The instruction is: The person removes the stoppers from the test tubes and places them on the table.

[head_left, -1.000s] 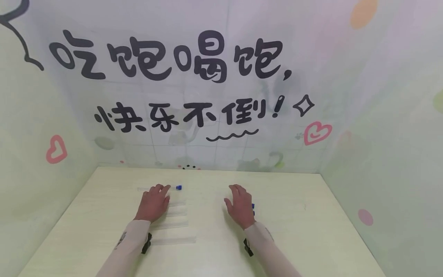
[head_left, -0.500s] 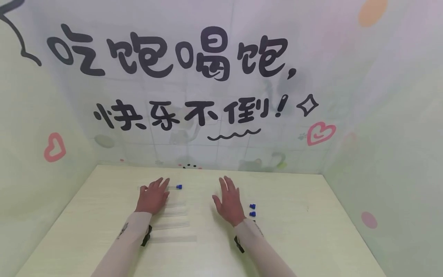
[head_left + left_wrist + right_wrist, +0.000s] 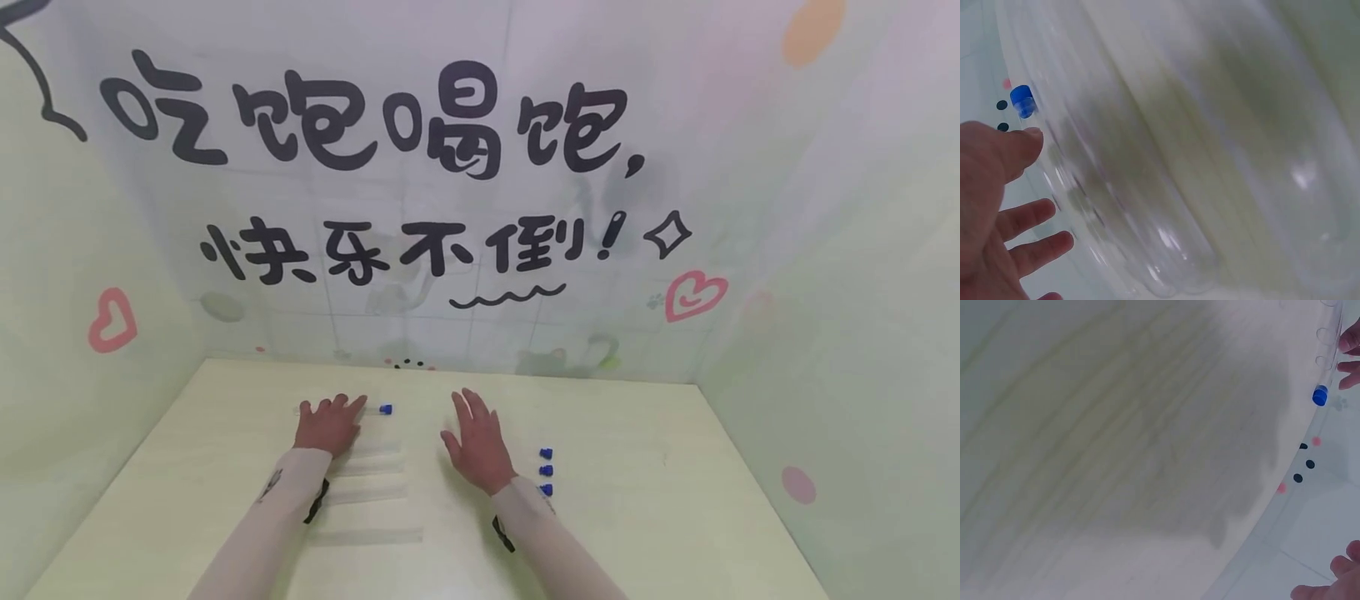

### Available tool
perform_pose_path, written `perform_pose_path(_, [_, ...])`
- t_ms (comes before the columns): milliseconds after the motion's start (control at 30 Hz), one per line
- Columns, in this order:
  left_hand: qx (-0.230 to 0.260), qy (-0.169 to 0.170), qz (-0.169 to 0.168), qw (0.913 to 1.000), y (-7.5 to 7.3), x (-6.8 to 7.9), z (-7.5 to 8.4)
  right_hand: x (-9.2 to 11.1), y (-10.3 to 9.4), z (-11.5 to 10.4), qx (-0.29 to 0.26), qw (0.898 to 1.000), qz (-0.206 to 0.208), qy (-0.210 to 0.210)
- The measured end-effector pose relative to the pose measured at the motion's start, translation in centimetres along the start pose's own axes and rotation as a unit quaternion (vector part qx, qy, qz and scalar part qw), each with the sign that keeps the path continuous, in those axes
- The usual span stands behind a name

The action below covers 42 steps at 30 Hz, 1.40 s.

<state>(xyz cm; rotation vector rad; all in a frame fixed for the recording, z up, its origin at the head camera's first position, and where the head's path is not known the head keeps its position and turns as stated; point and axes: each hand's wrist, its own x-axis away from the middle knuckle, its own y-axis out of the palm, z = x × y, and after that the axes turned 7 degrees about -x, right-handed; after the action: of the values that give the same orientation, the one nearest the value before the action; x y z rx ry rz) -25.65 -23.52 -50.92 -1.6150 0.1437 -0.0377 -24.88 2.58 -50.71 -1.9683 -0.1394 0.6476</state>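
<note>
My left hand is over the far clear test tube, which carries a blue stopper at its right end. The hand hides the tube's middle in the head view. In the left wrist view its thumb and fingers are spread beside that tube; whether they touch it I cannot tell. Several uncapped clear tubes lie in a row nearer my body, partly behind the left sleeve. My right hand hovers over the table with loosely extended fingers and holds nothing. Its fingertips show in the right wrist view.
Three loose blue stoppers are lined up right of my right hand, the nearest one partly behind the sleeve. The pale wooden table ends at printed fabric walls at the back and both sides.
My right hand has drifted left, bringing the loose blue stoppers into view beside it. The left hand stays around the far tube with small finger movements.
</note>
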Motion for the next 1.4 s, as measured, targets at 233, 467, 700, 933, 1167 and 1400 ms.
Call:
perform_pose_path(233, [-0.017, 0.001, -0.001, 0.9999, 0.0, -0.3, 0.2, -0.3, -0.3, -1.4, -0.030, 0.997, -0.061, 0.029])
perform_pose_path(467, [-0.002, 0.012, -0.022, 0.9997, -0.4, -0.2, 0.4, -0.6, 0.2, -1.6, -0.054, 0.995, -0.074, 0.036])
perform_pose_path(700, [-0.005, 0.018, -0.032, 0.9993, -0.4, -0.3, 0.5, -0.6, 0.8, -2.1, -0.063, 0.994, -0.085, 0.021])
perform_pose_path(933, [-0.018, 0.042, 0.002, 0.9990, -0.5, -0.3, 0.5, -0.8, 0.7, -2.8, -0.081, 0.992, -0.100, 0.019])
perform_pose_path(1167, [-0.024, 0.060, 0.038, 0.9972, -0.9, 0.2, 1.0, -0.6, 0.7, -3.0, -0.094, 0.991, -0.096, 0.018])
perform_pose_path(1400, [0.014, 0.088, 0.051, 0.9947, -1.4, 0.4, 1.9, -0.5, 0.8, -3.1, -0.117, 0.990, -0.077, 0.019])
